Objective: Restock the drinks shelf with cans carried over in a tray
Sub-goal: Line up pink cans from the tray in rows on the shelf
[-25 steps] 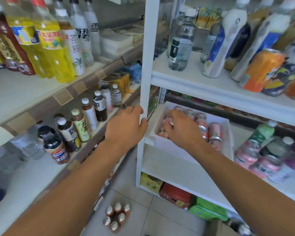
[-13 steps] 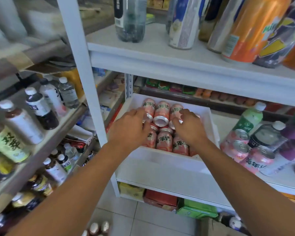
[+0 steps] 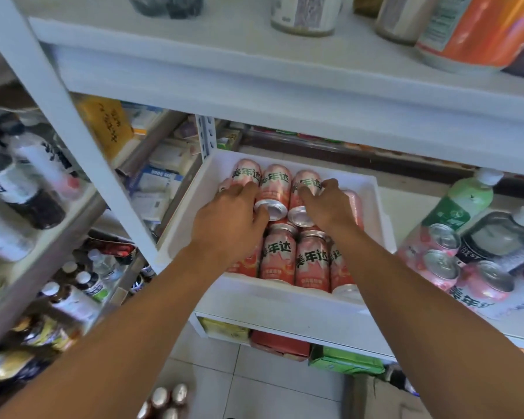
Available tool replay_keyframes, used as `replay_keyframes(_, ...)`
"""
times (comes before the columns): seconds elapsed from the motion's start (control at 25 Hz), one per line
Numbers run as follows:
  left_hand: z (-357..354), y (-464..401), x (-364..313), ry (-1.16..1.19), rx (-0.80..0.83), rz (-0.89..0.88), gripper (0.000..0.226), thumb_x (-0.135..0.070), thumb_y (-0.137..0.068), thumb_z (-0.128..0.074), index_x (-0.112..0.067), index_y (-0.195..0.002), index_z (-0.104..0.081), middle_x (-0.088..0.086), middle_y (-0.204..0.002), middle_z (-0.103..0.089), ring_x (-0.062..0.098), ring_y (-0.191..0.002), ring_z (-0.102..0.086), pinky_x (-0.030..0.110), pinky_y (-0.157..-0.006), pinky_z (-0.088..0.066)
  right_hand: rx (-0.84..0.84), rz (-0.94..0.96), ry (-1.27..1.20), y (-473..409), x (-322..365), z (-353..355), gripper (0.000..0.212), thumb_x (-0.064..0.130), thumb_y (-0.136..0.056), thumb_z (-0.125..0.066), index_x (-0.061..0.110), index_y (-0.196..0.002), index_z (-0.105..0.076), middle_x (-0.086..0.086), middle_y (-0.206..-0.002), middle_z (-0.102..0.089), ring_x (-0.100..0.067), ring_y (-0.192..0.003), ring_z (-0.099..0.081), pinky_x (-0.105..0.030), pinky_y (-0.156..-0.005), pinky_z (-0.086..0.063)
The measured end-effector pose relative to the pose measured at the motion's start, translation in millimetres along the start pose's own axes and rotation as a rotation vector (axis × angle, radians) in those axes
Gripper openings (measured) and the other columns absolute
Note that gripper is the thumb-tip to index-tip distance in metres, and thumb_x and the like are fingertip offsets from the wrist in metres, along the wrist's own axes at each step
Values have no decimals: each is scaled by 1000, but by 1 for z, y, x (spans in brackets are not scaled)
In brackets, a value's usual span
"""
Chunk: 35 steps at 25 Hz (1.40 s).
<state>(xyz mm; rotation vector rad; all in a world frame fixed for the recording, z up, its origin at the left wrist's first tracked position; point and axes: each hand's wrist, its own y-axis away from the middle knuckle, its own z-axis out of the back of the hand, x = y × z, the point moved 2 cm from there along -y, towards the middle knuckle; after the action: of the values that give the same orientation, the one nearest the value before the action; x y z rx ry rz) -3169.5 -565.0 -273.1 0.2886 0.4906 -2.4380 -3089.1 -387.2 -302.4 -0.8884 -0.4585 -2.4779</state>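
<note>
Both hands (image 3: pixel 282 214) grip smooth pink cylindrical cans (image 3: pixel 280 258) in white foam tray (image 3: pixel 372 195)

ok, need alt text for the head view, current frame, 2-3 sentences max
Both hands reach into a white foam tray of pink drink cans lying on their sides on a white metal shelf: the left hand rests on the far-left cans, and the right hand closes its grip on a far-row can. More pink upright cans stand to the tray's right.
</note>
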Motion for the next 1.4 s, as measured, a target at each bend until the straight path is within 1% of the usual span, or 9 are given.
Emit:
replay_keyframes(0.16,2,-1,-1,13,14,8,32,-40,-94,-43,-23,-121,-51,3,-116,-63,24,-97,-62,38,-75,-54,91,-123,-24,-5,8,-1,84,54,-80,-68,5,-140,-37,-15,-135,-54,-33,-117,-56,-35,-82,-48)
replay_keyframes(0.28,7,5,-3,17,32,24,35,-40,-94,-43,-22,-124,-51,4,-116,-64,26,-98,-63,37,-73,-53,156,-133,-45,-1,9,4,51,44,-74,-73,5,-105,-62,-12,-105,-67,-25,-90,-65,-29,-66,-50)
replay_keyframes(0.4,19,13,-7,0,46,17,36,-38,-95,-44,-22,-125,-52,5,-116,-63,26,-98,-62,33,-70,-47,156,-139,-163,15,3,9,35,35,-72,-74,6,-86,-62,-11,-89,-68,-22,-77,-66,-30,-63,-53)
replay_keyframes(0.52,41,19,-10,-4,48,28,36,-37,-95,-44,-21,-126,-51,4,-120,-61,26,-103,-60,33,-71,-46,117,-91,-211,38,4,19,44,33,-69,-73,-1,-95,-67,-9,-80,-69,-19,-69,-66,-25,-54,-47)
replay_keyframes(0.6,58,24,-13,-7,37,25,35,-36,-96,-45,-20,-125,-52,4,-121,-61,27,-103,-60,34,-71,-46,93,-33,-180,55,8,28,38,33,-69,-74,4,-93,-67,-3,-77,-68,-14,-67,-63,-23,-52,-44)
replay_keyframes(0.72,86,35,-17,-10,19,34,32,-35,-96,-46,-21,-123,-53,3,-118,-62,27,-101,-60,31,-68,-40,70,48,-172,85,19,42,30,31,-70,-79,17,-90,-62,3,-80,-67,-9,-73,-63,-24,-57,-49)
replay_keyframes(1.04,158,102,6,15,-9,80,28,-35,-96,-44,-20,-118,-53,3,-112,-62,27,-99,-60,42,-74,-52,50,246,-185,175,70,42,51,31,-68,-84,19,-108,-55,8,-87,-61,-12,-79,-61,-25,-64,-46)
replay_keyframes(1.24,213,171,43,-50,-67,182,30,-37,-96,-44,-22,-120,-52,1,-116,-60,27,-100,-59,40,-72,-52,108,421,-247,245,130,24,54,28,-74,-78,18,-120,-53,7,-91,-65,-8,-78,-62,-26,-65,-49)
replay_keyframes(1.4,267,218,71,-128,-131,264,31,-37,-97,-42,-21,-122,-51,3,-118,-59,29,-101,-59,37,-67,-48,172,606,-323,302,184,6,51,35,-71,-78,28,-115,-52,11,-94,-63,-6,-81,-63,-28,-69,-53)
